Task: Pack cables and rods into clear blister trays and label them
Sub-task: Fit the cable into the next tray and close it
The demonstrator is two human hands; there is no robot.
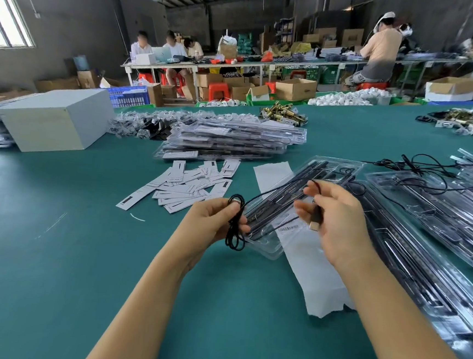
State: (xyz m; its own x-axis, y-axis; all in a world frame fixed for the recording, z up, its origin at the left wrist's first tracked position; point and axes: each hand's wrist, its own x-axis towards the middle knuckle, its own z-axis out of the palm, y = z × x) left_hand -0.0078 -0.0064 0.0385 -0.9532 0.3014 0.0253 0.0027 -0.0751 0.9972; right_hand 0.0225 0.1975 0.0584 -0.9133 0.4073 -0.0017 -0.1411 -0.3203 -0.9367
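My left hand (211, 220) grips a coiled loop of thin black cable (234, 228) just above the green table. The cable runs up and right to my right hand (337, 219), which pinches it near its silver plug (314, 223). Behind both hands lies a clear blister tray (290, 201) with black rods in it, resting partly on a white paper strip (310, 271). A heap of white paper labels (189, 186) lies to the left of the tray.
A stack of packed trays (233, 141) sits behind the labels, more trays (441, 214) and loose cables (419, 164) at the right. A grey box (54, 120) stands at the left. Brass parts (284, 113) lie further back. People work at distant tables.
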